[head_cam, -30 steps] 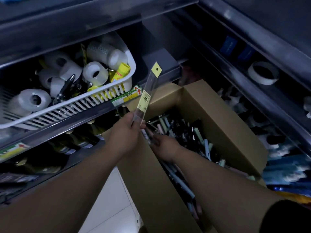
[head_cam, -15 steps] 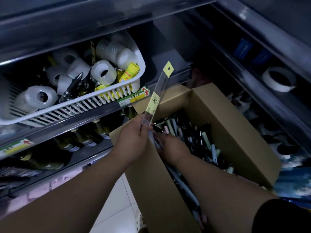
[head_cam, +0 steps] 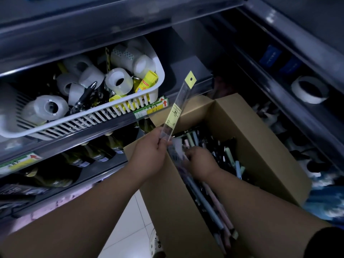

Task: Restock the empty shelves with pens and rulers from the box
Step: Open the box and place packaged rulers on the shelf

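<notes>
A brown cardboard box [head_cam: 260, 138] stands open on the floor, filled with several pens [head_cam: 229, 157]. My left hand [head_cam: 149, 151] pinches the lower end of a clear ruler [head_cam: 176, 110] in a sleeve with a yellow hang tab and label. The ruler slants up and right, over the box's near-left corner. My right hand [head_cam: 200, 162] is down inside the box among the pens, fingers curled around something I cannot make out, partly hidden behind the ruler's lower end.
A white slatted basket [head_cam: 104, 118] with tape rolls, a glue stick and a black pen sits on the shelf at left. Dark bottles [head_cam: 96, 155] lie on the shelf below. A tape roll [head_cam: 309, 90] rests on the right-hand shelf. White floor tiles [head_cam: 130, 229] show between my arms.
The view has shifted slightly, so shelf and box sit further right in frame. My left hand keeps the ruler at much the same slant. My right hand stays in the box.
</notes>
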`<action>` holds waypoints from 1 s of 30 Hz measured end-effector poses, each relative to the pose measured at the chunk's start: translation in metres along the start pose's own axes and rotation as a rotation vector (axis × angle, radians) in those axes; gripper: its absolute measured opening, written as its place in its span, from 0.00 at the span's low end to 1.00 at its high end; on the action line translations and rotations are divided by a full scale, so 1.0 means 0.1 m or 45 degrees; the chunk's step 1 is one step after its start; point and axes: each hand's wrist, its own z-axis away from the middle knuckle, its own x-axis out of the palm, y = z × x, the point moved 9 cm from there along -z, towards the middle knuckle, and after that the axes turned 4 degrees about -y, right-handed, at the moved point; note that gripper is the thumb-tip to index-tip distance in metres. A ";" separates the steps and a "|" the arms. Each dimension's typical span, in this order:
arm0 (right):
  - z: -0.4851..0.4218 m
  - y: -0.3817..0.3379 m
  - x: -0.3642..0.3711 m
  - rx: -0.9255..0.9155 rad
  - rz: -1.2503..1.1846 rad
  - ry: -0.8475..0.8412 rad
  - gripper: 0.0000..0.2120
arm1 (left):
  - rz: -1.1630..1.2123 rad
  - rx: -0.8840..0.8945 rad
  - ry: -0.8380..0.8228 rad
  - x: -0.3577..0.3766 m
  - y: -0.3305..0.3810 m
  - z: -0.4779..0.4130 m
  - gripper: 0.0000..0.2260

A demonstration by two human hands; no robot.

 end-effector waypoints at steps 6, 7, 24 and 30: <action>0.33 0.36 -0.36 0.155 -0.664 0.042 0.09 | 0.055 -0.051 -0.019 0.03 0.03 0.00 0.10; 0.37 0.39 -0.41 0.161 -0.727 0.053 0.08 | 0.061 -0.052 -0.026 0.05 0.05 0.01 0.09; 0.65 0.32 -0.66 0.144 -1.279 0.192 0.06 | 0.252 -0.207 -0.253 0.49 0.29 -0.05 0.20; 0.73 0.15 -0.77 0.006 -0.225 0.454 0.14 | -0.032 -0.158 0.153 -0.07 0.28 -0.14 0.15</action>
